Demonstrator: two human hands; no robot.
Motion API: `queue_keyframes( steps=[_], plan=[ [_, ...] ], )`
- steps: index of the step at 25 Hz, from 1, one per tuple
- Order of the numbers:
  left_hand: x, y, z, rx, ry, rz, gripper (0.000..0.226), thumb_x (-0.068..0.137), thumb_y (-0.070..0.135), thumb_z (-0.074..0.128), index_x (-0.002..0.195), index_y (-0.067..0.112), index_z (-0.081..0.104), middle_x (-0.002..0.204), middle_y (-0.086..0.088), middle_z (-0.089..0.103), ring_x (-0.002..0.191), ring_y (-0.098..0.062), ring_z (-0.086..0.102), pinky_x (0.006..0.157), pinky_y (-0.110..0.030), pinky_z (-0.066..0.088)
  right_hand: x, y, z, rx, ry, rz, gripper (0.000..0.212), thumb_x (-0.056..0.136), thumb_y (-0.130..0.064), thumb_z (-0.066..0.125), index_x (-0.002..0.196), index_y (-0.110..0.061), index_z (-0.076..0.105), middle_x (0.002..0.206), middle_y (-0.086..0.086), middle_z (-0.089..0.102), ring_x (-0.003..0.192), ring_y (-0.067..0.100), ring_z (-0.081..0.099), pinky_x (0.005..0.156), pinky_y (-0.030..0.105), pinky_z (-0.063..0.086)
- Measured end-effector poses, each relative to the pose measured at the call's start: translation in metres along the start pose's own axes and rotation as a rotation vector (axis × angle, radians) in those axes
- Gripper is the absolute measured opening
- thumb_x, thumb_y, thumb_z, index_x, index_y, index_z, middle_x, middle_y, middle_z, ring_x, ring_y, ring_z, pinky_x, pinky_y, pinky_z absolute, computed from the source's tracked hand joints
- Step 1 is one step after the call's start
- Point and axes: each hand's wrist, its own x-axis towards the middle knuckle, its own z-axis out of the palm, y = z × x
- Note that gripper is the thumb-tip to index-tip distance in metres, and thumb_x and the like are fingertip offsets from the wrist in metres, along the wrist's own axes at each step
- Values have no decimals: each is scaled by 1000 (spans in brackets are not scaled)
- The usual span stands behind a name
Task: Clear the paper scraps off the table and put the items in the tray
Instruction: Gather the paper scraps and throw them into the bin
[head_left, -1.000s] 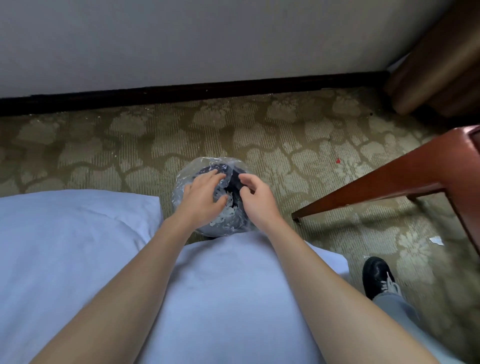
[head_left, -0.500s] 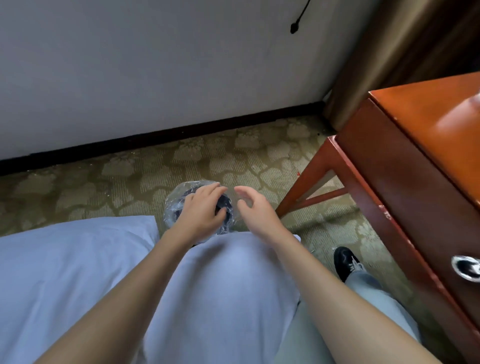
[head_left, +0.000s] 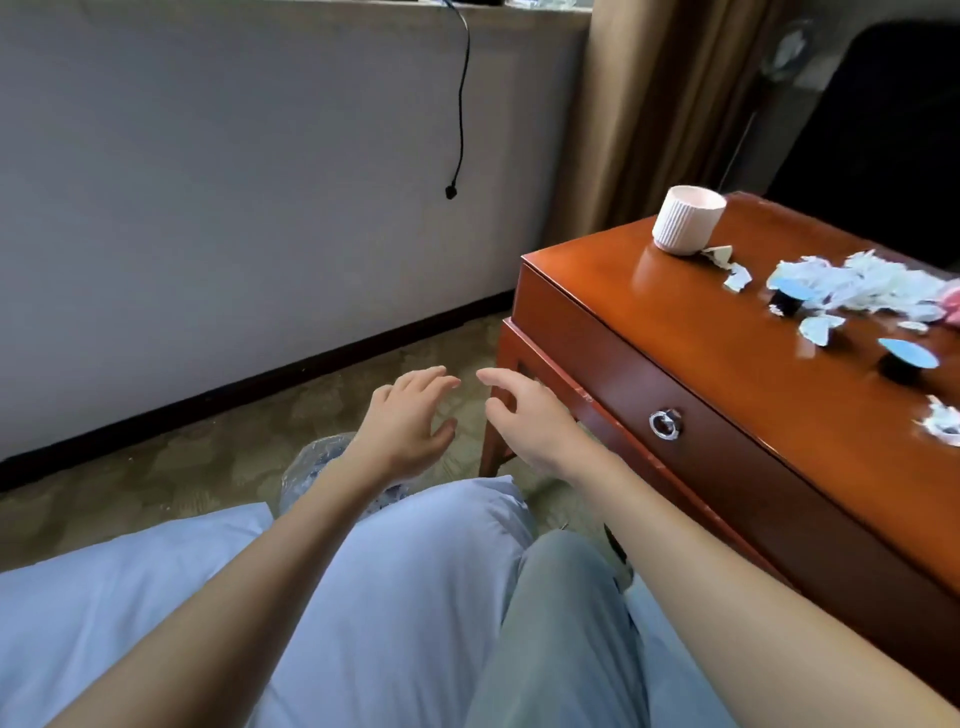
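A pile of white and pale blue paper scraps (head_left: 857, 283) lies on the reddish wooden table (head_left: 727, 332) at the right. Among the scraps stand two small black pots with blue lids (head_left: 906, 361), and a ribbed white cup (head_left: 687, 219) stands near the table's back left corner. My left hand (head_left: 402, 423) and my right hand (head_left: 524, 421) hover side by side over the carpet, left of the table, fingers spread and holding nothing. Below my left forearm sits a bin lined with a clear plastic bag (head_left: 314, 465), mostly hidden. No tray is in view.
The table has a drawer with a round metal pull (head_left: 665, 423). A black cable (head_left: 460, 104) hangs down the grey wall. A brown curtain (head_left: 660, 104) hangs behind the table. A white pillow (head_left: 156, 597) lies across my lap.
Both hands have lifted off the bagged bin and now hang open above the floor. My view has swung up and right, bringing the tabletop with its scraps and cup into sight.
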Motion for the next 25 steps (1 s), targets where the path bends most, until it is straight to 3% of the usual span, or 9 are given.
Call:
queue_keyframes(
  steps=[4,8,12,25],
  plan=[
    [1,50,-20,90,40,138,51,96,35,51,145,28,39,155,4,34,144,-20,26,115,-46,25,-35,-10,-49,-87,69,-76,44,99,-21,46,143,-25,46,147,-7,47,136,10,39,109,26,31],
    [12,105,-40,108,120,282,48,96,33,50,143,28,42,152,4,38,142,-19,30,112,-43,28,-68,-16,-97,-184,161,-89,43,102,-27,46,145,-31,43,149,-10,44,136,10,39,102,22,32],
    [22,157,-48,108,132,384,52,94,34,52,144,27,40,153,4,38,142,-18,29,113,-42,27,-102,-7,-142,-217,247,-57,43,101,-27,46,144,-32,43,148,-10,45,136,12,40,108,29,36],
    [61,320,-7,49,57,649,50,95,37,52,143,28,40,155,4,35,143,-19,27,113,-42,26,-202,72,-279,-307,502,155,44,98,-25,47,142,-32,46,148,-11,42,136,11,38,109,26,30]
  ],
)
